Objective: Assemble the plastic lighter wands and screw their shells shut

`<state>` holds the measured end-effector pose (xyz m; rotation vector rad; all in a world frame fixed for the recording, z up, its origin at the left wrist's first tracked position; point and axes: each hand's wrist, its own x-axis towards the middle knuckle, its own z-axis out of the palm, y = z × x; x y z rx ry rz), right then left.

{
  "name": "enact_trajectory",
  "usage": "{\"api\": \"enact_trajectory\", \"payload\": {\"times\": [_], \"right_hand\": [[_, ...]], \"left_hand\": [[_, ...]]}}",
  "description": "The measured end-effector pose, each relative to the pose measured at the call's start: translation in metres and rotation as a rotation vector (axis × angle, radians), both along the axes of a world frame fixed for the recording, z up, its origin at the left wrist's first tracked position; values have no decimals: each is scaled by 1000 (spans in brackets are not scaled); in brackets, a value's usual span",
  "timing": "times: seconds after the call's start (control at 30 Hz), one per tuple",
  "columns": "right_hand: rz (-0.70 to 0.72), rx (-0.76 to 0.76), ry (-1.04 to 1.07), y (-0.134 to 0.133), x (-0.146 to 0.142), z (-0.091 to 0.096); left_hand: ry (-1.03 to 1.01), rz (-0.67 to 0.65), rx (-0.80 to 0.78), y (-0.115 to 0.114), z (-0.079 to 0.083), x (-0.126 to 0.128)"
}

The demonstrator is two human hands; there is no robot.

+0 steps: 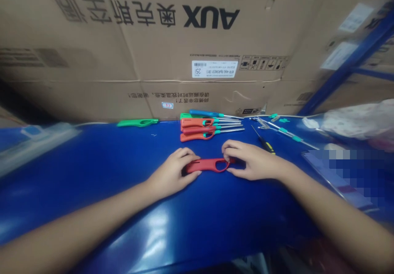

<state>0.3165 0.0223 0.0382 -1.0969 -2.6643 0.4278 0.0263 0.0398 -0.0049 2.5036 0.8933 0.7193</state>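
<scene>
A red lighter handle (206, 165) with an oval trigger opening lies level just over the blue table, between my two hands. My left hand (175, 168) grips its left end, thumb below and fingers above. At its right end, my right hand (250, 161) pinches it near the trigger loop; the fingertips partly hide that end. No metal rod shows on this handle. Beyond my hands lies a group of red and orange gas lighters (197, 136) with metal rods pointing right. A blue lighter (206, 113) lies at the back of that group.
A green lighter handle (137, 123) lies along the back left. Right of the group are a yellow-black screwdriver (267, 144) and metal rods with teal parts (285, 131). A large cardboard box (147, 52) walls off the back. Plastic bags (353, 120) sit at right.
</scene>
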Motion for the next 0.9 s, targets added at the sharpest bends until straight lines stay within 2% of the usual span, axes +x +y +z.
{"api": "enact_trajectory", "payload": {"times": [0.2,0.43,0.53,0.7,0.83,0.9], "right_hand": [[81,95,-63,1,-6,-7],[40,104,-34,6,1,-6],[-15,173,-23,7,0,-5],[-192,337,33,5,2,-2],[-264,365,37,3,8,3],[-246,321,52,2,9,5]], "left_hand": [[9,8,-8,-2,1,0],[11,42,-11,1,-1,0],[-22,57,-19,2,-3,-1],[-33,86,-21,1,-2,1],[-45,83,5,1,-2,1],[-53,76,3,2,-2,0]]}}
